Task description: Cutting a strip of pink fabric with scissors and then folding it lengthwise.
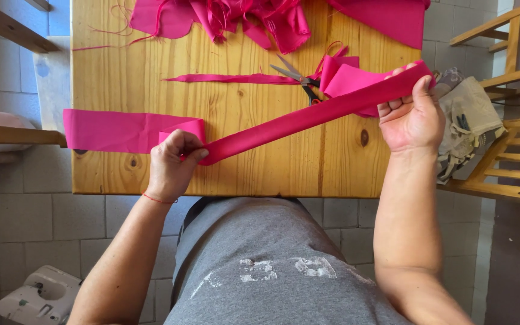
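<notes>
A long strip of pink fabric [296,119] is stretched diagonally over a wooden table [260,174]. My left hand [173,162] pinches the strip near the table's front edge, where it folds over a flat part lying to the left [109,131]. My right hand [413,114] holds the strip's other end raised at the right edge of the table, thumb on top. A red thread bracelet circles my left wrist.
Scissors [299,79] lie mid-table beside a thin pink offcut [230,78]. A heap of pink fabric [260,21] covers the far edge. Wooden chairs stand at right [513,120] and left, a cloth bag [467,114] on the right one. A white sewing machine [40,298] sits on the tiled floor.
</notes>
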